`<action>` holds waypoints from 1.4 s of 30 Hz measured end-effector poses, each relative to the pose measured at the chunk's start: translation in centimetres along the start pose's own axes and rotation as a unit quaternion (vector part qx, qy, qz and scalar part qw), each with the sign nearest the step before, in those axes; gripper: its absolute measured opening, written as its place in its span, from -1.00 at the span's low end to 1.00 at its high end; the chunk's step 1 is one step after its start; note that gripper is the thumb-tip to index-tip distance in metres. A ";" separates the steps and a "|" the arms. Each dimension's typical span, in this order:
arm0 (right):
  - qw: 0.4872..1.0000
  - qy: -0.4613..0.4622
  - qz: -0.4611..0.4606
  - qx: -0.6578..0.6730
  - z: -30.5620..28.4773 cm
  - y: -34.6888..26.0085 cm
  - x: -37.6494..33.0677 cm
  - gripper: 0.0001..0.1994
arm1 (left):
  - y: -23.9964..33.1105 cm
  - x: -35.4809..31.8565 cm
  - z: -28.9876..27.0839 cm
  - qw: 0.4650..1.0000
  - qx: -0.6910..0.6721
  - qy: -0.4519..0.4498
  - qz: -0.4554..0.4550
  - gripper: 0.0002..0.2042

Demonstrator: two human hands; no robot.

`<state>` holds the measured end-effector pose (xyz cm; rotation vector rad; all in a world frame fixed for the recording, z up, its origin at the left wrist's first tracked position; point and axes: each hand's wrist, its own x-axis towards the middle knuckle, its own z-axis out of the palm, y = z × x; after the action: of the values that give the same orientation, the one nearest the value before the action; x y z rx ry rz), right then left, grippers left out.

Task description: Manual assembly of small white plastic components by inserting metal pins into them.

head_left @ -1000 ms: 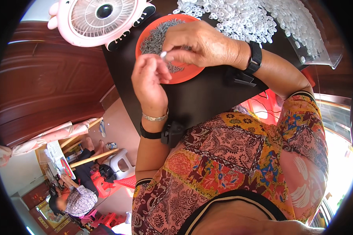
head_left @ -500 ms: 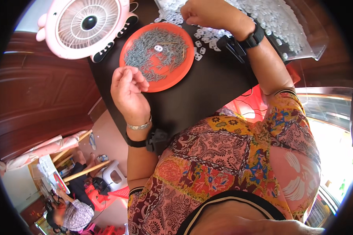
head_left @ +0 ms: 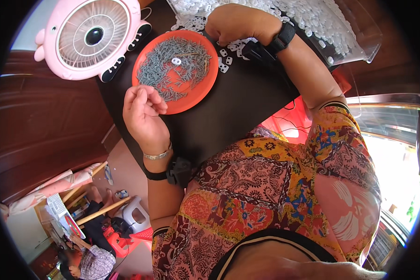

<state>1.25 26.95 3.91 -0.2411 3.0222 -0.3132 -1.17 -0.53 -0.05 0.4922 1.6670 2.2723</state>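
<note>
Small grey pins (head_left: 165, 70), heaped in an orange plate (head_left: 191, 103). One white ring (head_left: 176, 61) lying on top of the heap, near the middle. A few thin straw-coloured sticks mixed in too.

Left hand (head_left: 142, 114) at the near rim of the plate, just touching it. Fingers curled in, thumb pressed against the fingertips. Maybe a pin pinched in there, but too small to tell.

Right hand (head_left: 235, 23) past the far side of the plate, on the edge of a big heap of white bits (head_left: 312, 16). Knuckles up, fingers curled under. Cannot tell what is inside it. A few loose white bits lying between that hand and the plate.

Looks like a picking step: one hand at the pins, the other at the white bits. Calls next for a very fine pinch, one pin and one bit at a time, with both hands brought close together over the plate.

All of it on a black surface (head_left: 238, 112). A pink fan (head_left: 91, 37) standing just left of the plate, touching the rim or nearly so. A clear tray (head_left: 359, 39) holding the heap at the far right. A black watch (head_left: 282, 39) on the right wrist, a thin bracelet (head_left: 156, 155) on the left. Far below, at the lower left, another person (head_left: 91, 263) sitting on the floor.
</note>
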 end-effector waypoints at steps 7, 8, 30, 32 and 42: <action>0.998 -0.038 0.037 0.045 0.0 -0.4 0.1 -0.79 | 0.0 0.0 0.1 1.000 -0.005 0.000 -0.002 -0.84; 0.998 -0.029 0.033 0.046 1.0 0.6 0.6 -0.80 | 0.0 0.0 0.1 1.000 -0.005 0.001 -0.002 -0.84; 0.842 0.142 -0.161 0.494 1.5 -6.1 0.8 -0.80 | 0.1 -0.4 1.0 0.991 0.110 -0.045 -0.060 -0.82; 0.810 0.062 -0.132 0.568 3.6 -6.9 1.0 -0.90 | 0.0 -0.4 1.3 0.990 0.118 -0.057 -0.060 -0.83; 0.854 0.143 -0.175 0.469 4.9 -8.0 0.9 -0.89 | -0.4 -0.3 0.7 0.996 0.073 -0.049 -0.023 -0.86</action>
<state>2.10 18.08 0.79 -0.6763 2.6240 -1.8967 -0.61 0.05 -0.32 0.5817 1.7845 2.0674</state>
